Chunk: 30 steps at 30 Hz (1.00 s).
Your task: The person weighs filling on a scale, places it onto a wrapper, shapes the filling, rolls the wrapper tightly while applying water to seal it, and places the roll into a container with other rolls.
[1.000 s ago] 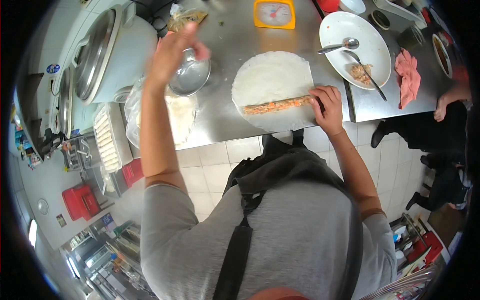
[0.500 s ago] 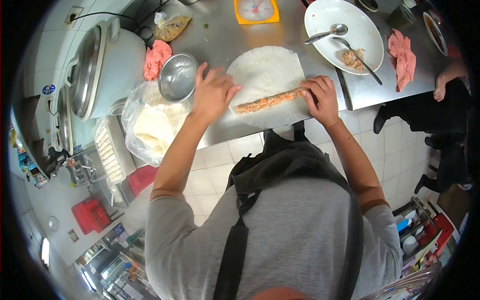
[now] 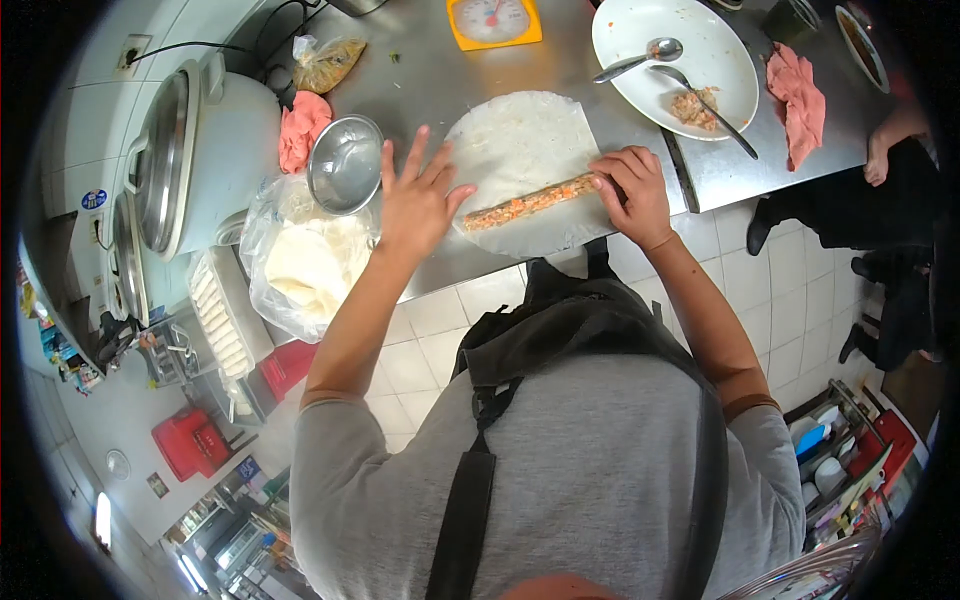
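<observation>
A thin, pale round wrapper (image 3: 530, 130) with one straight-cut side lies flat on the steel counter. Across its lower part runs a long strip of orange-flecked minced filling (image 3: 528, 205). My right hand (image 3: 634, 195) is curled at the strip's right end, fingers and thumb closed around it. With fingers spread and nothing held, my left hand (image 3: 418, 205) hovers at the wrapper's left edge, near the strip's left end. Just beyond my left hand is a steel bowl (image 3: 343, 165). Under the bowl's near side, an open plastic bag holds a stack of pale wrappers (image 3: 310, 265).
A white oval plate (image 3: 640, 25) carries two spoons and leftover filling. Pink cloths (image 3: 797, 105) and a yellow scale (image 3: 495, 22) sit on the counter (image 3: 420, 50). Left are a big lidded pot (image 3: 225, 150) and a tray of finished rolls (image 3: 215, 300). Another person's hand (image 3: 876, 160) is at right.
My left hand's fingers have spread wider. My right hand stays at the strip's right end. The whole view has shifted slightly, while the wrapper and strip look the same.
</observation>
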Motion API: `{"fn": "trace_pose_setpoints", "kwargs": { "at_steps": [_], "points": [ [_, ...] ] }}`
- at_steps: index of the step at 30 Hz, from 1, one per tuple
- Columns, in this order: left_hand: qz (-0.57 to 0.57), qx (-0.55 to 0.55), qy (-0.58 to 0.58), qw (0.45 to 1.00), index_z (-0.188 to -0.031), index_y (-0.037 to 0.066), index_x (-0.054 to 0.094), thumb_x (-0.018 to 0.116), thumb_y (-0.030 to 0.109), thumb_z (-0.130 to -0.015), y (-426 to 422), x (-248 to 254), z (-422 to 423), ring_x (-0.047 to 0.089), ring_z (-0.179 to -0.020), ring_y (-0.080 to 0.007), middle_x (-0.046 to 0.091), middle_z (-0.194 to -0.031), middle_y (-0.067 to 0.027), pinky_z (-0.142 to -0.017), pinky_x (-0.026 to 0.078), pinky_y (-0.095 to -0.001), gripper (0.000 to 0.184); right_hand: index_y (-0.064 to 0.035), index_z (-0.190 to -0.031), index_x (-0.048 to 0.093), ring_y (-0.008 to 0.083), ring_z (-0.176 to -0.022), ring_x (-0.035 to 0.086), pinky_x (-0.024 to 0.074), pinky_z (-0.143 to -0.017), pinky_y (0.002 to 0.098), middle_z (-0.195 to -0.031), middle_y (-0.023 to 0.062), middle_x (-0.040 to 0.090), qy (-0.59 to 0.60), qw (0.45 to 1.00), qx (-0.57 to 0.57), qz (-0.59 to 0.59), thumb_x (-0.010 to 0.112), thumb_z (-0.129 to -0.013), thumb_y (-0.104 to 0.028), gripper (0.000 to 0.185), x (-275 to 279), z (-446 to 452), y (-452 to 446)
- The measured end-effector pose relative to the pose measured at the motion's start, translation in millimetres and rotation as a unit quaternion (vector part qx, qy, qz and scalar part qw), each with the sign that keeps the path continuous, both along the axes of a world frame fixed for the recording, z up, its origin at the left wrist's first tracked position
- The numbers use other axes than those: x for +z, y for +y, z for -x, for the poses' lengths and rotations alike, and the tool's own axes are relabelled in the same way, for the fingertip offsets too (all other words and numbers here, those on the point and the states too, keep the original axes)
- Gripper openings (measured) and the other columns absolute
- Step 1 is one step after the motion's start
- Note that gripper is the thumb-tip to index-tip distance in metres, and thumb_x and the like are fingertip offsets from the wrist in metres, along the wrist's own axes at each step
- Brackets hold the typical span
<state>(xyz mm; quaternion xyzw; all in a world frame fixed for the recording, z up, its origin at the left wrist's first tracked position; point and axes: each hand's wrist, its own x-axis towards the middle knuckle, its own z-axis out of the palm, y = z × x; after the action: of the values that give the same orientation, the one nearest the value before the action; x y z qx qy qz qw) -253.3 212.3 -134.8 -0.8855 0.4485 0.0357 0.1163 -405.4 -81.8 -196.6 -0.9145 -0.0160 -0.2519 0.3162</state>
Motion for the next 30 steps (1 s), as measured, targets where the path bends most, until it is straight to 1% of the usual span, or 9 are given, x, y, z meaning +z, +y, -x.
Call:
{"fn": "trace_pose_setpoints", "kwargs": {
  "at_steps": [2,6,10,12,18,21,25,27,30],
  "points": [
    [0.086,-0.026,0.010,0.996,-0.143,0.013,0.060,0.057,0.047,-0.099,-25.4,4.5,5.3,0.024,-0.157,-0.0247,0.048,-0.158,0.0033,-0.125,0.009,-0.0626,0.056,-0.0102,-0.101,0.072,0.0288,-0.100,0.059,0.0436,-0.089,0.0418,-0.101,0.0054,0.069,-0.001,1.000,-0.001,0.003,0.072,-0.089,-0.020,0.016,-1.6,0.2,0.3],
    [0.157,-0.121,0.071,0.978,-0.155,0.018,0.046,0.052,0.047,-0.102,-45.6,-42.9,-15.1,0.018,-0.158,-0.0247,0.038,-0.165,0.0045,-0.126,0.004,-0.0625,0.061,-0.0104,-0.101,0.072,0.0284,-0.101,0.060,0.0438,-0.089,0.0417,-0.101,0.0050,0.069,0.001,1.000,0.001,0.005,0.072,-0.089,-0.021,0.016,-1.8,-1.0,-0.4],
    [0.067,-0.037,0.014,0.997,-0.161,0.024,0.036,0.047,0.049,-0.104,-10.0,-36.3,-43.2,0.017,-0.159,-0.0243,0.032,-0.168,0.0071,-0.126,0.003,-0.0628,0.064,-0.0108,-0.101,0.072,0.0283,-0.101,0.060,0.0438,-0.089,0.0417,-0.101,0.0044,0.069,-0.004,1.000,-0.004,0.005,0.072,-0.090,-0.021,0.015,-2.5,-0.5,0.9],
    [-0.041,0.004,-0.037,0.998,-0.162,0.027,0.032,0.044,0.050,-0.104,-4.0,-19.4,-38.3,0.016,-0.159,-0.0233,0.031,-0.168,0.0086,-0.126,0.002,-0.0625,0.064,-0.0113,-0.101,0.072,0.0282,-0.101,0.060,0.0436,-0.089,0.0416,-0.101,0.0041,0.070,-0.005,1.000,-0.003,0.003,0.072,-0.090,-0.021,0.015,-1.3,-1.6,0.1],
    [0.103,-0.120,0.048,0.986,-0.161,0.025,0.035,0.044,0.052,-0.104,-36.7,-43.7,-35.0,0.016,-0.159,-0.0209,0.033,-0.167,0.0086,-0.127,0.001,-0.0616,0.064,-0.0114,-0.101,0.072,0.0281,-0.101,0.060,0.0434,-0.089,0.0413,-0.101,0.0041,0.069,0.005,1.000,-0.002,0.009,0.072,-0.090,-0.021,0.015,-1.4,-1.4,0.0],
    [0.018,-0.043,-0.056,0.997,-0.162,0.026,0.033,0.043,0.055,-0.103,-28.8,-37.9,-76.4,0.016,-0.159,-0.0205,0.032,-0.167,0.0089,-0.127,0.001,-0.0607,0.066,-0.0113,-0.101,0.072,0.0281,-0.101,0.059,0.0433,-0.089,0.0415,-0.102,0.0043,0.069,0.007,1.000,-0.002,0.012,0.072,-0.090,-0.021,0.015,-2.4,-1.3,-0.4],
    [-0.007,-0.034,-0.090,0.995,-0.163,0.028,0.030,0.041,0.056,-0.103,-47.9,-16.6,-72.9,0.015,-0.159,-0.0194,0.030,-0.168,0.0091,-0.128,0.001,-0.0590,0.067,-0.0110,-0.101,0.072,0.0284,-0.101,0.059,0.0433,-0.089,0.0415,-0.102,0.0045,0.069,0.011,1.000,-0.002,0.007,0.072,-0.089,-0.021,0.015,-2.2,-2.3,0.0],
    [0.035,-0.176,-0.009,0.984,-0.163,0.028,0.030,0.039,0.056,-0.104,-72.4,-22.9,-59.1,0.015,-0.159,-0.0183,0.031,-0.168,0.0085,-0.128,0.002,-0.0579,0.066,-0.0108,-0.101,0.072,0.0288,-0.101,0.059,0.0433,-0.089,0.0417,-0.101,0.0050,0.069,0.003,1.000,-0.001,0.013,0.072,-0.089,-0.020,0.015,-0.3,-2.2,0.4],
    [0.081,-0.173,0.010,0.982,-0.162,0.027,0.031,0.038,0.056,-0.105,-79.3,-50.6,-81.3,0.016,-0.159,-0.0177,0.031,-0.168,0.0082,-0.128,0.002,-0.0579,0.065,-0.0109,-0.101,0.072,0.0292,-0.101,0.059,0.0434,-0.089,0.0417,-0.102,0.0054,0.069,0.003,1.000,-0.003,0.016,0.072,-0.089,-0.020,0.015,1.7,-2.0,0.9]
  ]
}}
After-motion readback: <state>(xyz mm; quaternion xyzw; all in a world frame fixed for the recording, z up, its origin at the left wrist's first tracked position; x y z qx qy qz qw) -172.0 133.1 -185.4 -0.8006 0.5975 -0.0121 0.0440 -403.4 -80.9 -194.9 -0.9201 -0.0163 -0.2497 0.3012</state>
